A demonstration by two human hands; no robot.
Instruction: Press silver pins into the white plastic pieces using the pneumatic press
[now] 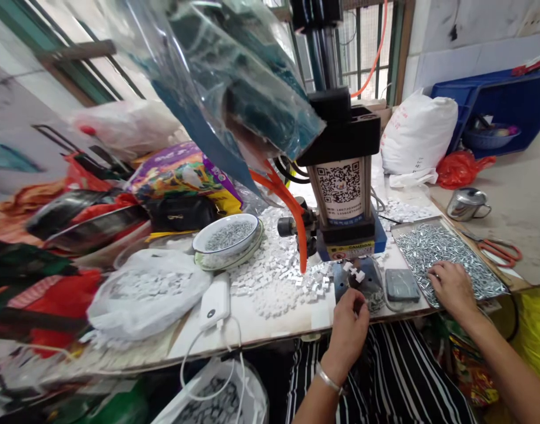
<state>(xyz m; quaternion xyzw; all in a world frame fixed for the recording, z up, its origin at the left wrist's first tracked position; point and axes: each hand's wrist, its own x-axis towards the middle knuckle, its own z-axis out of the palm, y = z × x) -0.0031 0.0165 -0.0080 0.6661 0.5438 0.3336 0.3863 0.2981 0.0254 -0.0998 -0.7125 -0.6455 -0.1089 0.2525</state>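
Note:
My left hand [351,321] is at the front of the press base [340,280], its fingers curled together beside a few small white plastic pieces [357,272]; whatever it pinches is too small to make out. Over the base stands a pneumatic press [344,188] with a QR label. My right hand [453,288] rests on the left part of a tray [499,290] full of small metal pins [450,244], fingers bent down among them; their tips are partly hidden. Between both hands lies a grey box [402,285]. Many white pieces [278,265] are spread left of the press.
An orange hose [300,224] hangs beside the press. To the left are an enamel bowl [228,234], a white power bank [215,300] with a cable and a plastic bag [150,288]. On the right lie scissors [499,250] and a metal mug [467,204].

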